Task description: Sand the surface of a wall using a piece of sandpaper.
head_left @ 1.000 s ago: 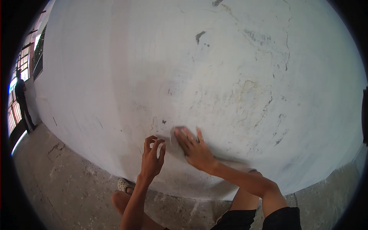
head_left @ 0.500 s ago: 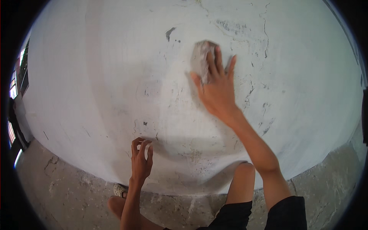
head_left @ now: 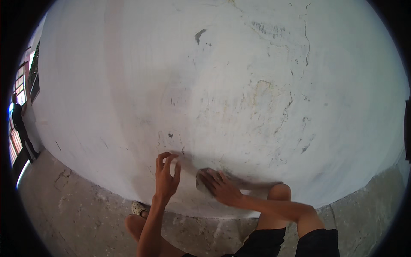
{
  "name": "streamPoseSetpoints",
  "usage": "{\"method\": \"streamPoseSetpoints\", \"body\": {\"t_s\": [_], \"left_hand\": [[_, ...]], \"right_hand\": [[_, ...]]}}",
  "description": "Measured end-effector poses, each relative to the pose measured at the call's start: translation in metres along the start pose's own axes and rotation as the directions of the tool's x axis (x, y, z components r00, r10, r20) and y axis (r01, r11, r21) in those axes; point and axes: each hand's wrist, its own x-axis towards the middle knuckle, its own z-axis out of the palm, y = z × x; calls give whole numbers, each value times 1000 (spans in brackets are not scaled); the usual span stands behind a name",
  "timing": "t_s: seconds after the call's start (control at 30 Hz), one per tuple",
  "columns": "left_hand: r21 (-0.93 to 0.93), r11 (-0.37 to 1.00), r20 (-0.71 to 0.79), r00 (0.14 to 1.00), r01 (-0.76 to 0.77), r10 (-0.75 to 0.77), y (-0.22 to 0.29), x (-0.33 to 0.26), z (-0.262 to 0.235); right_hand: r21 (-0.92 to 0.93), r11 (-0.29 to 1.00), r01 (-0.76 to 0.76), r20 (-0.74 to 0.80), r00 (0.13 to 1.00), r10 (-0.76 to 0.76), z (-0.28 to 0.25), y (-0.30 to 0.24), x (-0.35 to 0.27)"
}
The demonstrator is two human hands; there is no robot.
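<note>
Low on the white wall (head_left: pixel 141 98), my right hand (head_left: pixel 224 188) presses a grey folded sheet (head_left: pixel 200 182) flat against the surface. Only the sheet's left part shows beside the fingers; whether it is sandpaper or cloth I cannot tell. My left hand (head_left: pixel 166 177) is a little to the left, beside the wall, its fingers bent and the thumb apart from them. Nothing is visible in it, and its fingertips seem to rest on the wall. Dark chips, cracks and scuffs mark the plaster above both hands.
My bent knee (head_left: pixel 279 192) is close to the wall at the right. A foot in a pale clog (head_left: pixel 138 208) is by the wall's base on the stained concrete floor (head_left: pixel 81 214). At the far left, a person in dark clothes (head_left: pixel 19 120) stands beside barred windows.
My right hand has swept down and slightly left along the wall with the grey sheet, from high up to near my left hand. The view has shifted slightly; my left hand keeps its pose.
</note>
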Motion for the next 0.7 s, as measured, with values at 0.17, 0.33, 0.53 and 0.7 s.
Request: {"method": "streamPoseSetpoints", "body": {"t_s": [0.17, 0.33, 0.53, 0.7], "left_hand": [[-341, 940, 113, 993, -5, 46, 13, 6, -13], [-747, 590, 249, 952, 306, -178, 44, 23, -27], [-740, 552, 351, 920, 385, -171, 55, 42, -37], [-802, 380, 401, 886, 462, -231, 72, 53, -41]], "right_hand": [[794, 605, -59, -61, 982, 177, -55, 10, 28], [982, 16, -186, 155, 859, 488, -130, 64, 74], [959, -284, -11, 153, 861, 484, -140, 78, 92], [969, -229, -93, 199, 841, 503, -137, 89, 86]]}}
